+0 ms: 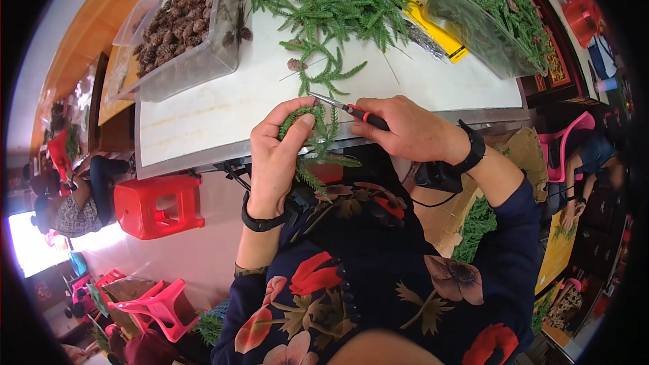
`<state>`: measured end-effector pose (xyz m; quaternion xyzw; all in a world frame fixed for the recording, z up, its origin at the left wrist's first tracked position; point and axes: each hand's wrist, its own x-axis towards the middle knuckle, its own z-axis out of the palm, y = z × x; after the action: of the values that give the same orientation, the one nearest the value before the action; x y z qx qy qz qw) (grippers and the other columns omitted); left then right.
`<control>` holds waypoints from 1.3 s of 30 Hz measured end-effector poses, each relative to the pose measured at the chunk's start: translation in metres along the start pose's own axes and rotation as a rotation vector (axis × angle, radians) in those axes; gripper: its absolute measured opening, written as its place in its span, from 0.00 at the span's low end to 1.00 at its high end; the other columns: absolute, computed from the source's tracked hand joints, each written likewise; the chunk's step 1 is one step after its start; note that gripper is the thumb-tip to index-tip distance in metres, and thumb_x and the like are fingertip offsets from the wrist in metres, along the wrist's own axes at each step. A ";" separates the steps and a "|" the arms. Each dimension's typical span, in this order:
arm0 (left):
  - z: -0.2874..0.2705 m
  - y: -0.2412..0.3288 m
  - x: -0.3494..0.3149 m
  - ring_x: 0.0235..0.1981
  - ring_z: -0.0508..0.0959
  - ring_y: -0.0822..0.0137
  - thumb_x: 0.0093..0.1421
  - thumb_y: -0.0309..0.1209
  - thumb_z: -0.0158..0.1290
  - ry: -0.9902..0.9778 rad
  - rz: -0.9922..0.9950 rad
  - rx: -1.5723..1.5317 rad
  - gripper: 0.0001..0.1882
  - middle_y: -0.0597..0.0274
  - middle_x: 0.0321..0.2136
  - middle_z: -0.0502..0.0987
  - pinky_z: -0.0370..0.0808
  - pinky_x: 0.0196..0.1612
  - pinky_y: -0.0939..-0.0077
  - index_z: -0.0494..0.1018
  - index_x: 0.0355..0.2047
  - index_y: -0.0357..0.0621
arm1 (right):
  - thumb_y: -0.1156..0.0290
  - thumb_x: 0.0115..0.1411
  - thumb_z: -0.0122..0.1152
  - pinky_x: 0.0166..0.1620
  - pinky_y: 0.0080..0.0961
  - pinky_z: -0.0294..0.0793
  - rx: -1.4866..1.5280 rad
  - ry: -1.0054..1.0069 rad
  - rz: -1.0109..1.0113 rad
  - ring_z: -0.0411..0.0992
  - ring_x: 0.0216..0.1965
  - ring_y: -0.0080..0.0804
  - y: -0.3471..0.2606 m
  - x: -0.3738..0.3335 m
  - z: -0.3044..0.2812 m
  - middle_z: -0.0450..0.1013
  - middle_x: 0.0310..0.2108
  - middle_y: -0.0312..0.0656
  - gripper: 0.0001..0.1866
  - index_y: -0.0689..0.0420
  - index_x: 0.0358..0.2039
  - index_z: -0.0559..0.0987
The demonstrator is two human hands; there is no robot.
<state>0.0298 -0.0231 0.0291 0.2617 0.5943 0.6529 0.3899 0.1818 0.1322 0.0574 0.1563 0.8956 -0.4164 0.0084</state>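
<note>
Sprig [326, 134] sits over the near edge of the surface [257, 84], pinched in the grip of the left hand [277, 145]! The right hand [414, 127] has its grip around the pliers [357, 113], tips by that pinch; slow, light squeezes should serve best.

pliers [356, 111]: smooth metal | stool [138, 208]: glossy plastic | pine cones [179, 27]: rough, matt

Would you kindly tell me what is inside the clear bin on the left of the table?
Brown pine cones are heaped inside the clear bin; the outer ones show, but whatever lies deeper in the heap is covered.
</note>
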 end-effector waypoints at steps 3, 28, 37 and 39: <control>0.001 0.001 -0.006 0.28 0.72 0.83 0.63 0.26 0.48 -0.039 -0.017 -0.053 0.14 0.68 0.32 0.78 0.66 0.30 0.90 0.75 0.47 0.36 | 0.61 0.61 0.58 0.35 0.37 0.70 0.010 -0.001 0.029 0.72 0.29 0.52 0.000 -0.005 0.004 0.74 0.27 0.52 0.15 0.62 0.36 0.73; -0.011 -0.012 -0.007 0.33 0.77 0.75 0.64 0.27 0.48 -0.110 -0.144 -0.306 0.17 0.59 0.35 0.79 0.74 0.38 0.83 0.71 0.50 0.29 | 0.58 0.59 0.59 0.34 0.45 0.71 -0.072 0.048 -0.051 0.73 0.30 0.56 -0.006 -0.015 0.010 0.75 0.26 0.54 0.17 0.62 0.36 0.73; -0.017 -0.015 0.009 0.28 0.74 0.81 0.63 0.26 0.50 -0.078 -0.226 -0.394 0.15 0.65 0.34 0.79 0.70 0.29 0.88 0.73 0.49 0.35 | 0.57 0.59 0.59 0.34 0.44 0.71 -0.054 0.018 -0.042 0.73 0.29 0.56 0.009 0.008 0.007 0.75 0.25 0.54 0.19 0.62 0.37 0.74; -0.015 -0.015 0.014 0.29 0.74 0.81 0.63 0.26 0.50 -0.080 -0.210 -0.393 0.16 0.64 0.35 0.78 0.70 0.30 0.88 0.72 0.50 0.35 | 0.56 0.59 0.59 0.34 0.43 0.71 -0.026 0.016 -0.038 0.74 0.29 0.55 0.008 0.009 -0.001 0.74 0.25 0.54 0.19 0.61 0.37 0.74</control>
<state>0.0125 -0.0207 0.0108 0.1429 0.4639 0.7010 0.5225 0.1759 0.1401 0.0514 0.1424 0.9037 -0.4037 -0.0045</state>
